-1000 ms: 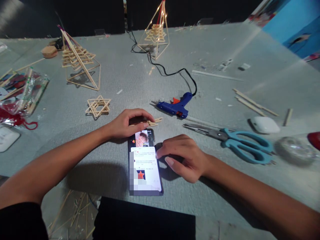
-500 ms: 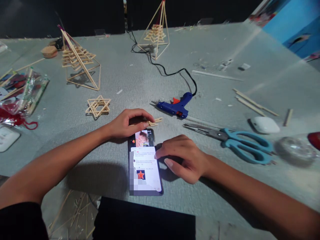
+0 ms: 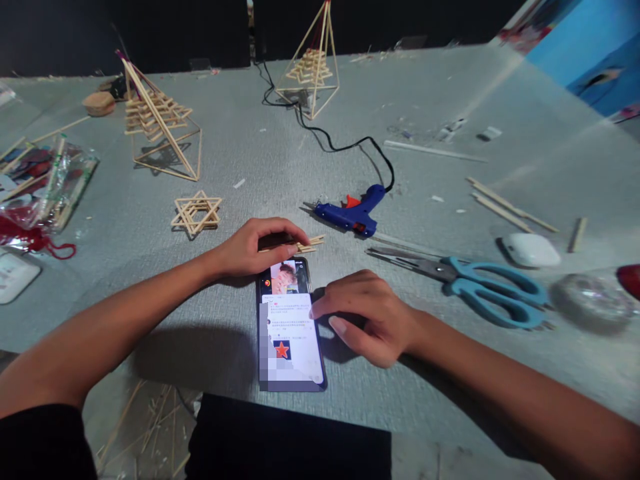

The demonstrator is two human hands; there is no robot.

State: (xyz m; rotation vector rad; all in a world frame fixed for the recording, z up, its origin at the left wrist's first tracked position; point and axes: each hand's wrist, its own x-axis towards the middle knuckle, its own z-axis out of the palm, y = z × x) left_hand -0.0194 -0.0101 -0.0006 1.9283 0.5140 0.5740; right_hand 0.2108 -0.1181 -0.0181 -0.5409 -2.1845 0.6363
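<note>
A lit smartphone [image 3: 295,333] lies flat on the grey table, showing a page of text with a red star picture. My right hand [image 3: 363,317] is beside it, index fingertip at the screen's right edge, thumb apart and the other fingers bent; it holds nothing. Just past the phone's top edge rests my left hand [image 3: 263,243], thumb and index finger spread around a few short wooden sticks [image 3: 313,244]. Its other fingers are partly hidden, and I see no firm grip. Left of that hand lies a star-shaped stick frame [image 3: 196,215].
A blue glue gun [image 3: 350,217] with a black cord lies ahead, and blue-handled scissors [image 3: 493,290] lie right. Two stick pyramids [image 3: 163,123] stand farther back. A plastic bag [image 3: 60,180] is at left; a white case [image 3: 530,249] and loose sticks [image 3: 500,212] are at right.
</note>
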